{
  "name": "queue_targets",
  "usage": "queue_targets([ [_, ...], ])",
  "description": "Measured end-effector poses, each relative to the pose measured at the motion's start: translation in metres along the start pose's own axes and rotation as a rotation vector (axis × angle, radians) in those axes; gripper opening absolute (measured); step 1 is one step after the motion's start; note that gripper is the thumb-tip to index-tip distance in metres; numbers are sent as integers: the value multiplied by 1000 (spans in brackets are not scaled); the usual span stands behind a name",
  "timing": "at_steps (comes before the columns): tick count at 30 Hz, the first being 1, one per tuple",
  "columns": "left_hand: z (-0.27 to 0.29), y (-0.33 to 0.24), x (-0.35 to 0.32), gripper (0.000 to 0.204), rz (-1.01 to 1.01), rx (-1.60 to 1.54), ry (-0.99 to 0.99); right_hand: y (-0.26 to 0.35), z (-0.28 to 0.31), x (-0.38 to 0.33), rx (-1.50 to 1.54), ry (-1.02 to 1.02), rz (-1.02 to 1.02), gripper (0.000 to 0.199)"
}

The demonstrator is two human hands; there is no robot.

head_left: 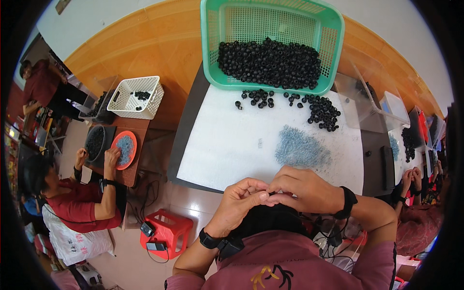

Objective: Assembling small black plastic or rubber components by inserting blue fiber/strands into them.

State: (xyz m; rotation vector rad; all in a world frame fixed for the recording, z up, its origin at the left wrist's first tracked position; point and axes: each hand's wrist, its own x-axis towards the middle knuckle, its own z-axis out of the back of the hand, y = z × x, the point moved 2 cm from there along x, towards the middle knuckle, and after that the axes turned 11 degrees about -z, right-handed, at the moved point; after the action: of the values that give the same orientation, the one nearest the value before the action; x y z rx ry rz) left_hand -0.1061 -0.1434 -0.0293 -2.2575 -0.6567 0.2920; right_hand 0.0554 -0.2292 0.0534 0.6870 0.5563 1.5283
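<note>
Head view. Small black piece (272, 193): one, mostly hidden, pinched between the fingers of left hand (240, 200) and right hand (305, 189), just beyond the near edge of the desk (190, 113). White sheet (224, 137): carries a heap of pale blue bits (300, 147) and loose black parts (323, 113). Green basket (270, 21): at far side, part-filled with more black parts.

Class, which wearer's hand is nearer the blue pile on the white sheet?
Right: in the picture, the right hand is just below the pile; the left hand is lower, farther left.
</note>
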Motion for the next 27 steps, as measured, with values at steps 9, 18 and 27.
queue_targets([
  [9,11,-9,-7,23,-98,161,-125,-36,30,50,-291,-63,-62,12],
  [18,19,-19,-5,23,-136,152,-180,-64,14,87,-502,96,-35,10],
  [27,15,-25,3,22,-171,135,-208,-56,33,89,-234,64,-175,8],
])
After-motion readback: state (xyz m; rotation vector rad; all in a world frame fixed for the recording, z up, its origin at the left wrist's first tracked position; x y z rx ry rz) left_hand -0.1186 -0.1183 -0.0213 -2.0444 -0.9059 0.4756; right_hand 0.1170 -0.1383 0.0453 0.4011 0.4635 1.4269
